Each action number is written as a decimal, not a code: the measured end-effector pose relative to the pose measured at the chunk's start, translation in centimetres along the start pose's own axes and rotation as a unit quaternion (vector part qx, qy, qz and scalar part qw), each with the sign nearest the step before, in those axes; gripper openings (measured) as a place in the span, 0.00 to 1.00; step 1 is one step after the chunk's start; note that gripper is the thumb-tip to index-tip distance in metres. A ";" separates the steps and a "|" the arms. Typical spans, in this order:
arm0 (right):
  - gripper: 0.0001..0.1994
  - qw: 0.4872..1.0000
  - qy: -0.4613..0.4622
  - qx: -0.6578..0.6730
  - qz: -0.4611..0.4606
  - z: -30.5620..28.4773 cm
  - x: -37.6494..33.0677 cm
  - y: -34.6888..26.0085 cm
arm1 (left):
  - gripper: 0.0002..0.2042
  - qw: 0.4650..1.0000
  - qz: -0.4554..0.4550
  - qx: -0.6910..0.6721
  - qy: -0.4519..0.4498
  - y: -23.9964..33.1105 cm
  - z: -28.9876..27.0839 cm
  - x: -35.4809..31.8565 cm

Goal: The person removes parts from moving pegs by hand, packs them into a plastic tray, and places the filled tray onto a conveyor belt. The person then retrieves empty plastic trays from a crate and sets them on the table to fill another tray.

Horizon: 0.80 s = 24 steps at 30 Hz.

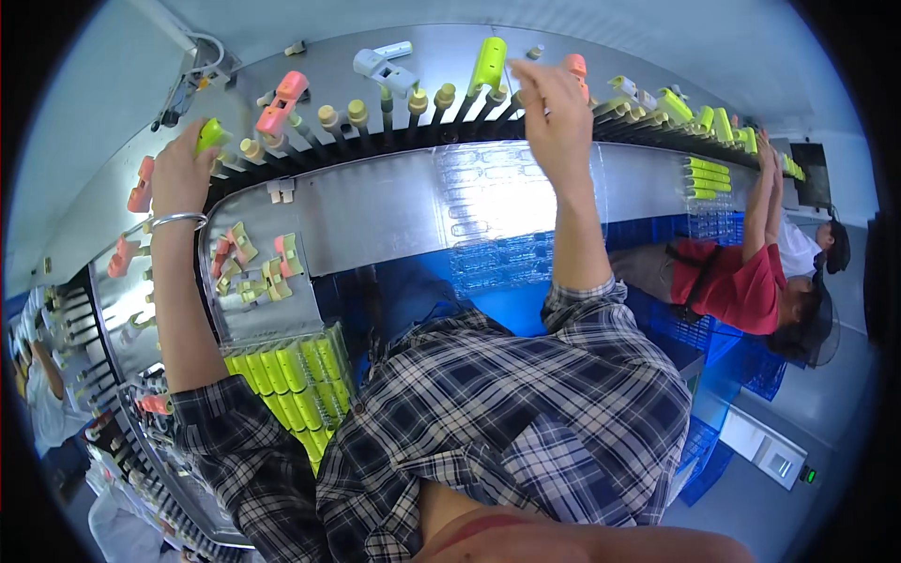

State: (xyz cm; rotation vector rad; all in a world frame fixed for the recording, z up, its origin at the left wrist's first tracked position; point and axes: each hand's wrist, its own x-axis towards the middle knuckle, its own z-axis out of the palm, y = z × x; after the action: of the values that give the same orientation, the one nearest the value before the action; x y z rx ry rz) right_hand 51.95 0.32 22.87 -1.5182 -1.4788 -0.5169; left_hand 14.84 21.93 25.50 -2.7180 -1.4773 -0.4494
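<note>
At the left end of the curved row of posts, my left hand [183, 174], with a metal bangle on its wrist, grips a lime-green plastic casing [213, 136]. My right hand [556, 117] is raised over the posts right of centre. Its fingers reach out loosely, and nothing shows between them. Partly behind that hand is a pink casing [575, 66]. To its left, a longer lime-green casing [489, 64] stands on a post. Between my hands, another pink casing [282, 103] and a pale grey-blue casing [385, 71] sit on posts. Several posts [358, 114] have bare cream tips.
Clear plastic trays [488, 192] lie before me. A tray of lime-green casings [282, 375] stands at lower left, below loose pink and pale green pieces [246, 263]. On the right, a person in a red shirt [737, 286] reaches toward the line, near stacked green casings [709, 176].
</note>
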 end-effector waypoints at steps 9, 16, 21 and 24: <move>0.29 0.916 -0.372 0.054 0.138 12.9 4.1 0.4 | 0.19 0.990 0.041 -0.049 0.126 -4.9 -4.6 -9.5; 0.21 0.904 -0.412 -0.096 -0.055 17.4 0.9 -1.8 | 0.20 0.981 -0.160 -0.107 0.023 -4.1 -1.3 -27.7; 0.16 0.928 -0.337 -0.140 -0.080 16.9 1.4 -4.5 | 0.19 0.947 -0.265 -0.182 -0.015 -0.5 2.0 -33.6; 0.17 0.947 -0.296 -0.012 -0.124 16.1 0.1 -9.6 | 0.19 0.953 -0.253 -0.165 -0.004 1.3 5.0 -34.2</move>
State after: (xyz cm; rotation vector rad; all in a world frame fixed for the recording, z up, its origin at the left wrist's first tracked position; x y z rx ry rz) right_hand 38.23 12.20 18.20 -1.5924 -2.1507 -0.2233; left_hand -0.38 -6.12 12.07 -2.5222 -2.2943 -0.7566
